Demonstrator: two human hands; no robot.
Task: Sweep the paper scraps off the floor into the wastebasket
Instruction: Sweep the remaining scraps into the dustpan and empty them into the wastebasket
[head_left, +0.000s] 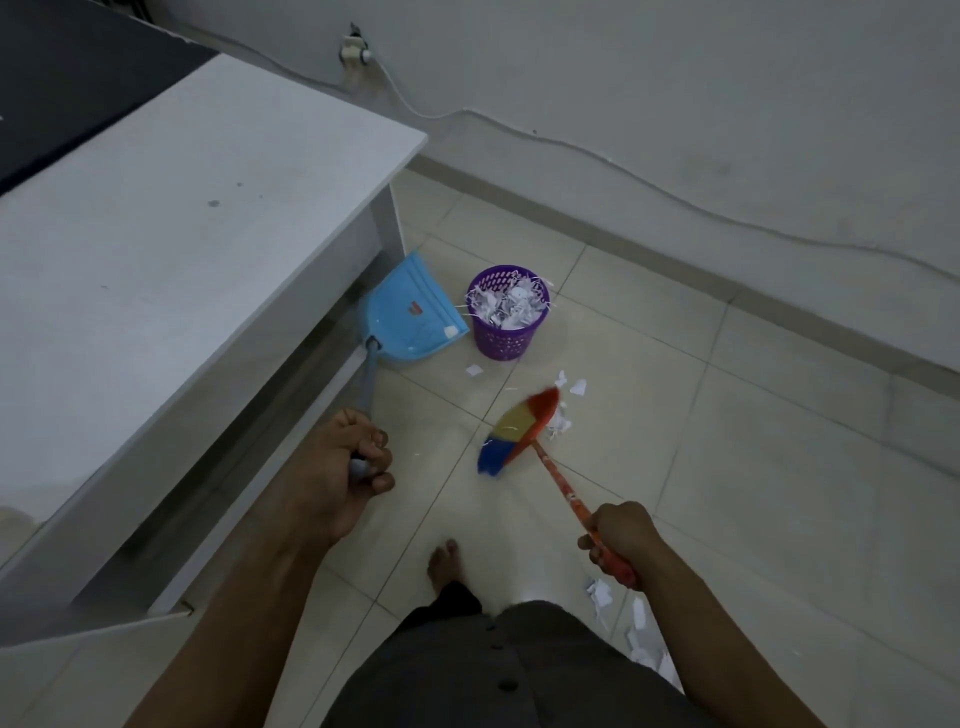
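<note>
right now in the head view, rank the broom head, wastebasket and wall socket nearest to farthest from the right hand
From the right hand:
1. broom head, on the floor just ahead and to its left
2. wastebasket, farther ahead, beside the desk
3. wall socket, up on the far wall

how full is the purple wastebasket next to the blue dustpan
Full to the brim: white shredded paper fills the purple perforated plastic wastebasket up to its rim, with strips poking over the edge.
</note>
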